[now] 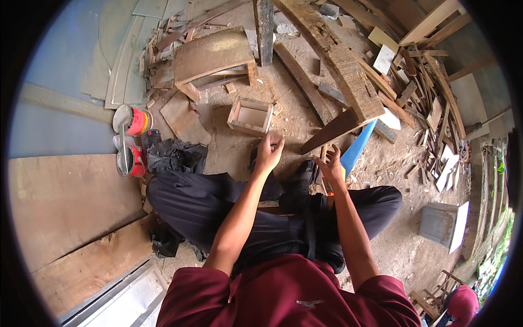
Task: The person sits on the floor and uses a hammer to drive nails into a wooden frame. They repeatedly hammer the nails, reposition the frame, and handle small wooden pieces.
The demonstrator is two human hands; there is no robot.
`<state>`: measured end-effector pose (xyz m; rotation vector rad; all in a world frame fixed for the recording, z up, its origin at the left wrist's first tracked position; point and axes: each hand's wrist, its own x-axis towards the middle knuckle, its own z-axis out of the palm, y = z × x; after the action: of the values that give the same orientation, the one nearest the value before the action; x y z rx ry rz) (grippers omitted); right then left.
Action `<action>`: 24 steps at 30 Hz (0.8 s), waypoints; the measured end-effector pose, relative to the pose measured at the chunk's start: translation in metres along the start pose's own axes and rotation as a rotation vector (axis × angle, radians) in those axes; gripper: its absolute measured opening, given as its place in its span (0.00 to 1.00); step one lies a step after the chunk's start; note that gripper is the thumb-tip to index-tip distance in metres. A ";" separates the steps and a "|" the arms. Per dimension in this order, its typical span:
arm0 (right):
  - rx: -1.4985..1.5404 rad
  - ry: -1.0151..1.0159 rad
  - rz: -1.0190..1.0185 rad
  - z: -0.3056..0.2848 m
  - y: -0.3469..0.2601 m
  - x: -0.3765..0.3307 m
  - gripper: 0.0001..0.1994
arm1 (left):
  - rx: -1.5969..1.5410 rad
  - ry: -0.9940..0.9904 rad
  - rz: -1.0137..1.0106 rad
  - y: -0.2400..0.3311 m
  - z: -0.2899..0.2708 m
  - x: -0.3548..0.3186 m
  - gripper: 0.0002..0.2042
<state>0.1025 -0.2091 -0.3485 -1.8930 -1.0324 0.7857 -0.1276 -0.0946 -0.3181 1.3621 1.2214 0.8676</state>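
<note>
Woodworking workshop: heap of wood scraps (434,111); thick wooden beam (348,68); open wooden box (246,128); red cans (143,121); scrap-strewn floor (381,163).

Here the left forearm (239,220) is slanting toward one o'clock, the left hand (268,155) holding its fingers (278,144) bent inward; over here the right forearm (351,215) is pointing toward eleven, the right hand (330,168) holding fingers parted and curved, and the hands are hanging apart!

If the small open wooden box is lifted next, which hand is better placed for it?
Probably the left hand: its fingers are close to the wooden box's near right corner, though contact is unclear. The right hand is farther from it, near the dark wooden leg.
</note>
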 end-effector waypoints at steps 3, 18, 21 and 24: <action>-0.032 0.009 0.022 0.004 -0.001 0.006 0.49 | 0.081 0.087 0.489 0.094 -0.004 0.027 0.26; 0.114 0.106 -0.131 0.047 0.009 0.021 0.38 | 0.633 -0.448 1.190 0.316 0.046 0.075 0.27; 0.081 0.103 -0.101 0.047 0.000 0.021 0.37 | 0.709 -0.453 1.181 0.317 0.043 0.080 0.23; 0.043 0.169 -0.172 0.046 -0.013 0.025 0.34 | 0.672 -0.412 1.216 0.319 0.044 0.075 0.22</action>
<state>0.0725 -0.1660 -0.3616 -1.7731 -1.0474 0.5354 -0.0061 -0.0052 -0.0235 2.7622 0.2271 0.8846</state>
